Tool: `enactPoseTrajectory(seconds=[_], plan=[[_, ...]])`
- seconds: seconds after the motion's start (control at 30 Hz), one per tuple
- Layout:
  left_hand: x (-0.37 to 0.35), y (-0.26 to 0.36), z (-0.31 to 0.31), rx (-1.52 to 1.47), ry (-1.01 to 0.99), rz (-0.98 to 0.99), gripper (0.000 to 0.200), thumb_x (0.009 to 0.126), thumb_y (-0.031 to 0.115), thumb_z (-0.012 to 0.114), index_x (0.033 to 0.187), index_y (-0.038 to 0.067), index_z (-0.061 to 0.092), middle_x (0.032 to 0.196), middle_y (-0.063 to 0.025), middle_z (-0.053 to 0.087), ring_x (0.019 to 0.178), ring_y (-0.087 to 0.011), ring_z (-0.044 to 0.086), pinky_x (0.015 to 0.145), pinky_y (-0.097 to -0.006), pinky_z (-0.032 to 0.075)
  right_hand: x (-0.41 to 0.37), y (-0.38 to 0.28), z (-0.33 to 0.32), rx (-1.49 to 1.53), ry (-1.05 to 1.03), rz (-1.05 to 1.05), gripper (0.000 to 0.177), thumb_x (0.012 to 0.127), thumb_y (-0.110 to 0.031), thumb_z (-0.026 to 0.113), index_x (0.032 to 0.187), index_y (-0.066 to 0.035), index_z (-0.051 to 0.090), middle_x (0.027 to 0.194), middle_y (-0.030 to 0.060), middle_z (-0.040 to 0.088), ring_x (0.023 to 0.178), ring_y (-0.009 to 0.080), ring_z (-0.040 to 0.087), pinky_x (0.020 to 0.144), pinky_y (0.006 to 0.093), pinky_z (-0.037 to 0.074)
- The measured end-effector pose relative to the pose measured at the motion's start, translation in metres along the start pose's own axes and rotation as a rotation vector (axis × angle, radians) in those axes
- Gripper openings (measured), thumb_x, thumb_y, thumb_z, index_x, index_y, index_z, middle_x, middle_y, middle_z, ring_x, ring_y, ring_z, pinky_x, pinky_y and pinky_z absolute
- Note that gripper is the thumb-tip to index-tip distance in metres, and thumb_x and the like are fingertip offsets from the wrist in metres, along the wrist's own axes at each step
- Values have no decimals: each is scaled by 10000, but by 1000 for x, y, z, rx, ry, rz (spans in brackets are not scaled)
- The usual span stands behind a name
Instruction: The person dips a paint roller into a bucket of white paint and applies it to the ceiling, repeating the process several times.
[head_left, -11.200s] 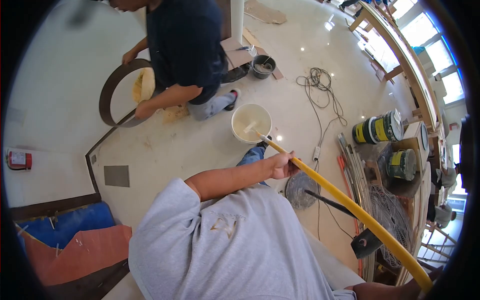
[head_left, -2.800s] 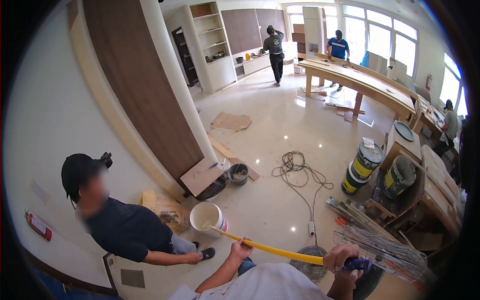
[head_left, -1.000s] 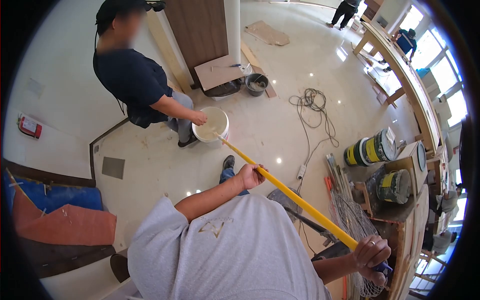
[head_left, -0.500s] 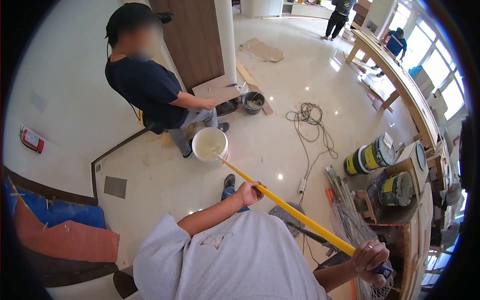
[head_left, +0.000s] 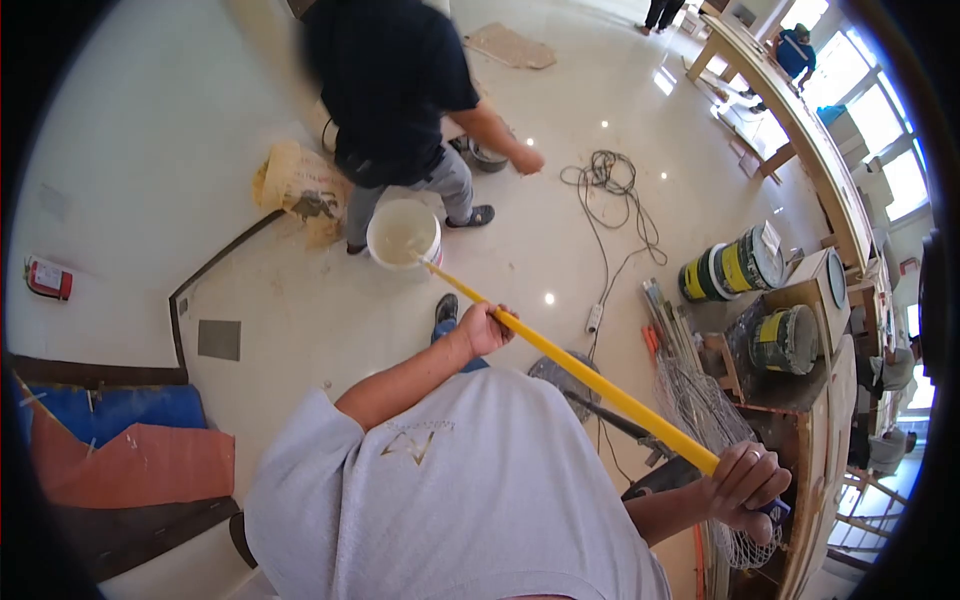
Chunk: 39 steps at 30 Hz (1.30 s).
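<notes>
A long yellow pole [head_left: 590,378] runs diagonally across my front. My left hand [head_left: 487,328] is closed around its upper part, and my right hand [head_left: 748,488] grips it near the dark end cap. The pole's far tip reaches into a white bucket [head_left: 436,236] on the floor, which holds something pale. What is fixed to that tip cannot be made out.
A co-worker [head_left: 385,90] in a dark shirt stands behind the bucket, beside a yellowish sack [head_left: 295,175]. A tangled black cable [head_left: 612,180] lies on the floor. Paint buckets [head_left: 745,262], wire mesh [head_left: 690,400] and a long wooden bench [head_left: 800,135] are on the right.
The co-worker has turned and stepped, one arm now stretched to the right, and the yellowish sack shows behind. My view has shifted slightly. Both my hands keep hold of the pole.
</notes>
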<state>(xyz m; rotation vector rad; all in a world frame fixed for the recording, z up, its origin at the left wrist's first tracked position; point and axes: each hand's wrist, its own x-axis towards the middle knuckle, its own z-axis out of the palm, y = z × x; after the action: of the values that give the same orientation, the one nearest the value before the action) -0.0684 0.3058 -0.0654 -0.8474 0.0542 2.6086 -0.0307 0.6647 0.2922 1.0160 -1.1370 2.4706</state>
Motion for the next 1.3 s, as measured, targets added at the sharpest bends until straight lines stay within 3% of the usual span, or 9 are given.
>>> enactPoseTrajectory(seconds=[0.13,0.23,0.43,0.53,0.73,0.97,1.1,1.23,1.3], plan=[[-3,0,6,35,16,5,182,902,154,392,845,81,548,868,-66,635,926,-245,650,798,-413,558,-4,-7,-1,-124,69,-10,525,786,-480,818,641,-119,465,506,26,545,400,101,557,464,236,522],[-5,0,10,63,-1,38,167,900,145,399,839,76,539,850,-67,621,916,-245,642,801,-410,556,-2,-12,-4,-261,19,1,498,851,-466,737,633,-159,411,512,-12,508,390,63,472,489,230,486],[-12,10,23,51,-24,103,160,901,141,408,820,79,532,839,-70,619,898,-248,641,805,-414,554,5,-12,1,-268,-41,-2,459,900,-423,677,639,-164,403,511,-18,502,406,77,501,543,260,516],[-2,35,19,48,17,119,172,911,154,412,793,97,523,814,-68,617,862,-243,639,792,-415,548,4,9,5,-273,-31,15,505,893,-463,708,650,-125,422,556,50,570,473,137,607,543,277,553],[35,70,-15,79,48,171,187,933,189,441,773,121,510,779,-52,603,807,-224,629,751,-407,536,0,56,20,-520,-27,223,485,924,-442,671,681,-99,428,683,130,625,604,235,664,645,370,582],[-7,40,33,151,61,39,214,941,268,467,829,92,512,811,-52,583,842,-241,612,807,-397,521,5,-2,-8,-384,-32,4,479,918,-452,661,666,-111,438,632,108,614,550,234,664,637,398,582],[24,71,1,66,24,67,249,946,300,491,846,74,521,826,-56,586,874,-243,617,820,-388,523,-4,35,1,-580,51,205,459,898,-423,684,707,-104,415,700,125,598,677,282,650,736,449,540],[15,67,14,84,86,19,298,954,322,509,789,74,522,786,-61,583,834,-242,635,763,-388,547,1,32,3,-664,-38,165,439,899,-410,680,715,-111,417,688,96,603,649,288,650,749,421,536],[-13,47,45,112,98,12,306,951,336,515,793,74,513,782,-58,573,810,-240,622,762,-388,544,8,11,0,-503,-31,87,445,898,-427,671,690,-125,420,646,100,622,632,285,683,680,389,567]])
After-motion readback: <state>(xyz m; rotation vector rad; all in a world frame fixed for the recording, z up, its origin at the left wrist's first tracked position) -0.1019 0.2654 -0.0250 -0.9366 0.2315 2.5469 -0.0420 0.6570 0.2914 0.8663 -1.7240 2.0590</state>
